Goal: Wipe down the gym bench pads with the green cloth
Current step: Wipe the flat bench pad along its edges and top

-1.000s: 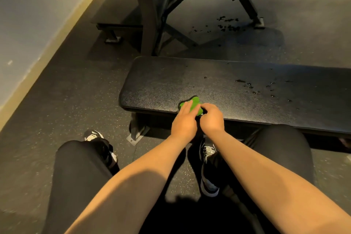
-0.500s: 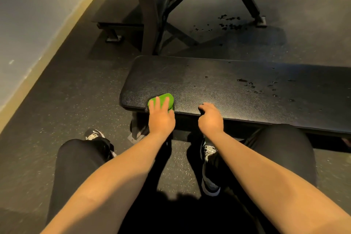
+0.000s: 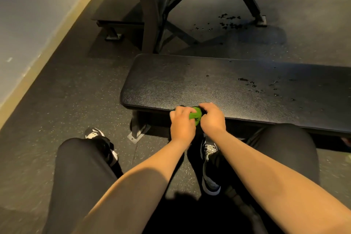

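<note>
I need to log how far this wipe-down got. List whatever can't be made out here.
Head view only:
Cloth: mostly hidden by the left hand and right hand bunched round it.
Pad: right end cut off by the frame edge.
Droplets on the pad: too small to count.
Far bench: top cut off by the upper edge.

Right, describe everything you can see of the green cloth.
The green cloth is bright green, soft fabric as it looks, bunched into a small wad. It sits at the near edge of the black bench pad, gripped between the left hand and right hand, which hide most of it.
</note>
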The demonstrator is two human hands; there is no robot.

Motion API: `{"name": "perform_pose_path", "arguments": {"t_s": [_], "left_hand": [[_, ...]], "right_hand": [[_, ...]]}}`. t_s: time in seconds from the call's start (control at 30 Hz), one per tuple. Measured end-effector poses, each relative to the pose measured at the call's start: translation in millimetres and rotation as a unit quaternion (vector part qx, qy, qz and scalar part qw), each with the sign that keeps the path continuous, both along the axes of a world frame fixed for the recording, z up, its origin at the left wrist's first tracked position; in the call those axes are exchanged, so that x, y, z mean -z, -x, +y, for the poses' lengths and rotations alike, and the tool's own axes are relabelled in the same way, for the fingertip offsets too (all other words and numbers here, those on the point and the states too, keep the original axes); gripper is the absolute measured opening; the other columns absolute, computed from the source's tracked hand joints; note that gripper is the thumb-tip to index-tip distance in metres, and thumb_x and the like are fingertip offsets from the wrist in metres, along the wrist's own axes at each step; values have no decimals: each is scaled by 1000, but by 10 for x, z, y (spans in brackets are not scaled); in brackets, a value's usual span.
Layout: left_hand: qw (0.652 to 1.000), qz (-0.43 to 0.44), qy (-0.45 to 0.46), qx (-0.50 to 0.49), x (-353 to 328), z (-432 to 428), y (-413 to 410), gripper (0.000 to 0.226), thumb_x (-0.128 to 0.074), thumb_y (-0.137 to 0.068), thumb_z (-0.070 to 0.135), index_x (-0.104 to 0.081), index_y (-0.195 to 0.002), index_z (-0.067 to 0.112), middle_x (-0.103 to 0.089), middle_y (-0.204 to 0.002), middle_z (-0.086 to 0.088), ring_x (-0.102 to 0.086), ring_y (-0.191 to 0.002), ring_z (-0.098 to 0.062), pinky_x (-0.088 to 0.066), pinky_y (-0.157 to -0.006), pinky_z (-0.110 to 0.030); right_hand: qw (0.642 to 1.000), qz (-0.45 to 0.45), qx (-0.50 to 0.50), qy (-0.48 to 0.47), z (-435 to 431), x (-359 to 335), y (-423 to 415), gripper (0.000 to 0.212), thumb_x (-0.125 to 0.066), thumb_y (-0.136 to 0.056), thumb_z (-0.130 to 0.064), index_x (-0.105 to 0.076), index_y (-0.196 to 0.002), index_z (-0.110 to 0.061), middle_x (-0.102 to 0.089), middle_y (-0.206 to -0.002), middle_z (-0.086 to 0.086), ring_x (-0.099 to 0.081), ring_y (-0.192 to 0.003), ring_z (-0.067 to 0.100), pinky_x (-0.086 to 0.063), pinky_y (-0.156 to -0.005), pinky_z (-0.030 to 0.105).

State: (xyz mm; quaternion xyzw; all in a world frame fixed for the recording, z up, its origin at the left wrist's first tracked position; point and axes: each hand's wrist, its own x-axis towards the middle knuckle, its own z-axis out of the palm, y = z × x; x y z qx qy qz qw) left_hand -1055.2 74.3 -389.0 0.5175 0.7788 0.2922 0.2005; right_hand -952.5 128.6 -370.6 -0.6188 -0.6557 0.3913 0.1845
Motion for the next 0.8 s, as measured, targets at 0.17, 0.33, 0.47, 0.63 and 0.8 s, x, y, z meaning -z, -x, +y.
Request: {"name": "perform_pose_path", "arguments": {"t_s": [0.17,0.33,0.47,0.63,0.8], "left_hand": [[905,-268,12,-332,348,-160,477,25,-57,-94,4,-60,-117,14,-53,-126,-19,-55,-101,-28,-47,-96,-35],[762,-517,-16,-389,321,150,537,37,-47,-97,5,-46,-134,-1,-53,-89,-8,-47,-66,-14,-38,-58,-24],[723,-574,-16,-383,262,198,323,39,-48,-100,6,-44,-138,6,-52,-90,-3,-48,-69,-12,-40,-64,-25],[739,-575,7,-350,239,206,69,42,-48,-100,6,-41,-141,3,-53,-88,-4,-51,-70,-12,-42,-62,-25],[765,-584,17,-270,46,144,-137,38,-51,-98,4,-46,-134,-2,-56,-84,-5,-54,-73,-14,-44,-63,-26]], "right_hand": [[998,-17,-41,-35,-23,98,31,55,-48,-80,7,-64,-128,-13,-56,-133,2,-43,-136,26,-38,-111,42],[999,-29,-34,-22,-8,120,28,55,-48,-82,7,-63,-130,-15,-51,-138,-3,-40,-136,21,-37,-112,38],[999,-28,-27,-25,-12,94,40,57,-46,-81,8,-63,-130,-16,-51,-136,-3,-44,-132,20,-40,-108,36],[998,-34,-36,-44,-42,117,13,55,-48,-80,7,-63,-128,-16,-51,-133,-3,-47,-125,22,-44,-102,38],[998,-23,-32,-43,-22,98,28,40,-49,-90,-8,-64,-126,-20,-54,-131,-5,-48,-128,19,-44,-103,39]]}}
